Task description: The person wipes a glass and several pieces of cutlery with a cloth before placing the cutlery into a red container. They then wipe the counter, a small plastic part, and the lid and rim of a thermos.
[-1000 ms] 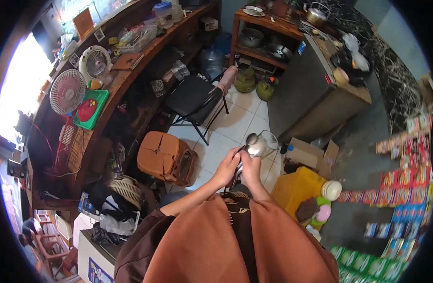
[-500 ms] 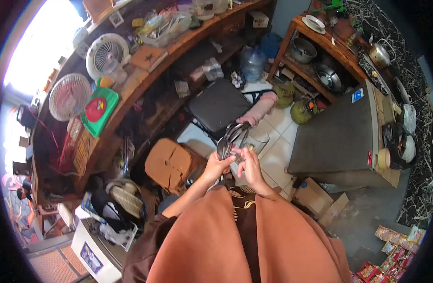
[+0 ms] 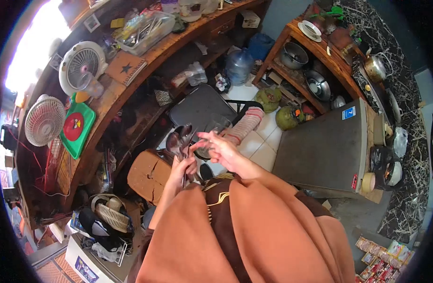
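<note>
A bunch of metal spoons (image 3: 179, 139) stands upright out of my left hand (image 3: 182, 170), whose fingers are wrapped round the handles. To its right is my right hand (image 3: 217, 150), its fingers spread and partly bent beside the spoons. A clear glass (image 3: 219, 123) shows just beyond the right fingertips; whether a finger touches it is hard to tell. Past the hands lies a dark square seat (image 3: 202, 107), with a pink striped cloth (image 3: 247, 123) at its right.
A cracked brown stool (image 3: 149, 174) is at the left, below a long wooden counter (image 3: 127, 89) with fans and a green tray (image 3: 78, 129). On the right stand a grey fridge (image 3: 322, 146), green gas cylinders (image 3: 288, 118) and a wooden shelf (image 3: 292, 70). A blue water bottle (image 3: 239, 67) is at the back.
The view has shifted, and the hands with the spoons now appear further left. My right hand has moved up beside the spoon heads, with its fingers more spread.
</note>
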`<state>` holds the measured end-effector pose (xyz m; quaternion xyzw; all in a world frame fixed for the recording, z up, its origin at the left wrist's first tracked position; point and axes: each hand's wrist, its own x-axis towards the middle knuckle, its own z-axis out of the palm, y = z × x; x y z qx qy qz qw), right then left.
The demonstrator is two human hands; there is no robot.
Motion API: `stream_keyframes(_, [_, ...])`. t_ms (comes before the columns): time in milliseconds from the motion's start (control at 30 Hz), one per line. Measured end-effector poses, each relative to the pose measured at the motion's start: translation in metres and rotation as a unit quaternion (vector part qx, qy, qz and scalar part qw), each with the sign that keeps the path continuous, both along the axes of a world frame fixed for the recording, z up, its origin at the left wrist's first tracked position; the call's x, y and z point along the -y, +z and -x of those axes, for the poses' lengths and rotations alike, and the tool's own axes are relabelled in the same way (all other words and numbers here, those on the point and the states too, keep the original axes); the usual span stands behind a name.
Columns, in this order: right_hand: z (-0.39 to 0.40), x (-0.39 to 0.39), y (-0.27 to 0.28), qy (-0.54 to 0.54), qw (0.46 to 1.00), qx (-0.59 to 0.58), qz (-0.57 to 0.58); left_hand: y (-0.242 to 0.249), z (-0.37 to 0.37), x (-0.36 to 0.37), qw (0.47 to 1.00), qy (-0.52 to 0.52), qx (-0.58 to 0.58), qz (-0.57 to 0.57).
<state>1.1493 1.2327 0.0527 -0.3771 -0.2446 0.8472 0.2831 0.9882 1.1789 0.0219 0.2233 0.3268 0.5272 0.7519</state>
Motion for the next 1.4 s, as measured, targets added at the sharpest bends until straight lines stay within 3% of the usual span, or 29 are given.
stream_keyframes(100, [0.005,-0.010,-0.017,0.000,1.000,-0.019,0.020,-0.003,-0.003,-0.004,0.990,-0.025,-0.137,0.004])
stream_keyframes(267, [-0.020,-0.036,-0.012,-0.020,0.992,-0.092,0.088,0.005,-0.006,-0.022,0.987,-0.096,-0.132,0.009])
stream_keyframes(333, [-0.035,-0.043,-0.012,0.072,0.987,-0.098,0.102,0.009,-0.011,-0.031,0.978,-0.160,-0.134,0.025])
stream_keyframes(400, [-0.042,-0.048,-0.014,0.067,0.985,-0.097,0.127,0.012,-0.022,-0.034,0.978,-0.173,-0.104,0.046])
stream_keyframes(467, [-0.048,-0.051,-0.025,0.044,0.974,-0.177,0.133,0.007,-0.034,-0.035,0.977,-0.157,0.108,0.096])
stream_keyframes(533, [-0.055,-0.057,-0.027,0.047,0.973,-0.176,0.139,0.008,-0.039,-0.045,0.973,-0.170,0.131,0.087])
stream_keyframes(633, [-0.069,-0.065,-0.022,0.037,0.975,-0.162,0.148,0.034,-0.055,-0.063,0.978,-0.141,-0.156,0.018])
stream_keyframes(667, [-0.073,-0.068,-0.017,0.029,0.976,-0.149,0.154,0.036,-0.057,-0.069,0.977,-0.142,-0.156,0.015])
stream_keyframes(733, [-0.078,-0.068,-0.007,0.028,0.977,-0.148,0.151,0.037,-0.058,-0.076,0.927,-0.174,-0.320,-0.087])
stream_keyframes(800, [-0.079,-0.066,-0.007,0.012,0.975,-0.195,0.108,0.038,-0.066,-0.082,0.922,-0.144,-0.335,-0.127])
stream_keyframes(867, [-0.081,-0.066,-0.013,-0.005,0.970,-0.209,0.128,0.037,-0.070,-0.089,0.951,-0.093,-0.286,-0.072])
stream_keyframes(933, [-0.074,-0.066,-0.015,-0.021,0.987,-0.145,0.064,0.033,-0.074,-0.092,0.960,-0.080,-0.262,-0.056])
stream_keyframes(1000, [-0.076,-0.066,-0.012,-0.030,0.990,-0.115,0.082,0.029,-0.076,-0.092,0.966,-0.097,-0.241,-0.008])
stream_keyframes(1067, [-0.078,-0.066,-0.009,0.005,1.000,0.013,-0.005,0.033,-0.075,-0.089,0.971,-0.108,-0.212,0.036])
stream_keyframes(1133, [-0.082,-0.069,-0.013,0.015,0.999,0.032,-0.033,0.033,-0.074,-0.088,0.968,-0.129,-0.207,0.058])
stream_keyframes(1200, [-0.086,-0.076,-0.011,0.103,0.982,0.087,-0.133,0.029,-0.077,-0.084,0.972,-0.117,-0.195,0.056])
stream_keyframes(1333, [-0.089,-0.088,-0.002,0.192,0.954,0.114,-0.202,0.028,-0.083,-0.078,0.978,-0.045,-0.195,0.065])
stream_keyframes(1367, [-0.090,-0.088,-0.022,0.177,0.951,0.043,-0.252,0.029,-0.082,-0.077,0.978,-0.020,-0.199,0.064])
stream_keyframes(1400, [-0.096,-0.087,-0.014,0.176,0.951,0.042,-0.251,0.029,-0.082,-0.076,0.977,0.004,-0.204,0.063])
